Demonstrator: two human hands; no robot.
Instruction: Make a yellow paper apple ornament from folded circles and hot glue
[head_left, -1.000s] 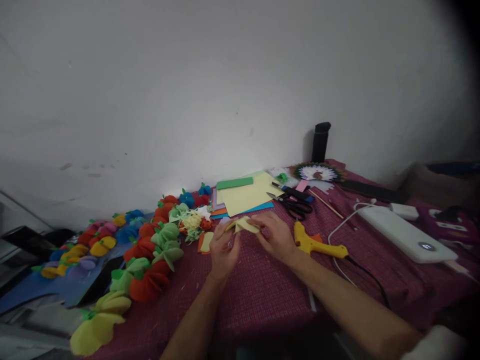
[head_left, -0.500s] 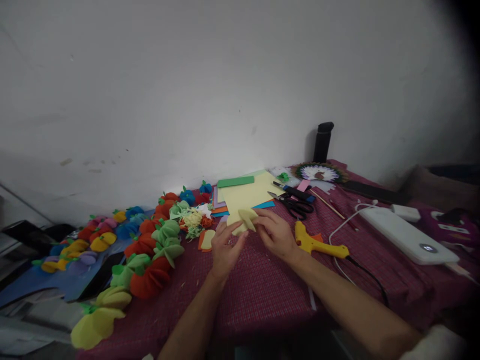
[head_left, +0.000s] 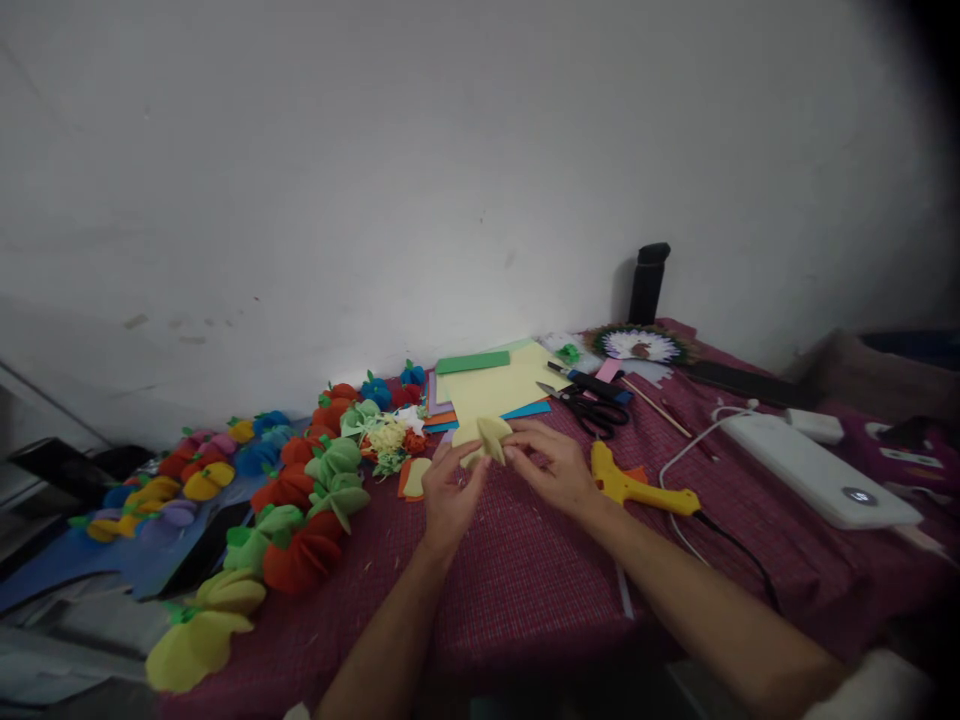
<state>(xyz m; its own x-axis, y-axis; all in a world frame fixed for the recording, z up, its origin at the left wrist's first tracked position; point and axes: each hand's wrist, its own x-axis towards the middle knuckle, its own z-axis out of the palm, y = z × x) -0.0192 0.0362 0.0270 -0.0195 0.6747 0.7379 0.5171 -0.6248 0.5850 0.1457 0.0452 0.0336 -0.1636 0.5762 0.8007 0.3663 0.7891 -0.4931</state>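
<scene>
Between my two hands is a pale yellow paper ornament (head_left: 482, 437) made of folded round pieces, its leaves fanned apart. My left hand (head_left: 450, 492) pinches its left and lower edge between thumb and fingers. On the other side my right hand (head_left: 551, 465) has its thumb and fingers closed at the right edge. Just right of that hand a yellow glue gun (head_left: 637, 490) lies on the table. Behind it are black-handled scissors (head_left: 589, 408). Small orange and cream paper pieces (head_left: 414, 480) lie to the left of my left hand.
Many coloured paper pumpkins (head_left: 304, 555) line the table's left side. Paper sheets (head_left: 502, 380), a cutter (head_left: 589, 382) and a pencil (head_left: 656, 405) lie behind. A white power bank (head_left: 821, 475) with a cable is at right. A black bottle-like object (head_left: 648, 285) stands by the wall.
The leaves of the yellow paper ornament have turned slightly and now stand more spread between my fingers. Both hands stay in nearly the same place.
</scene>
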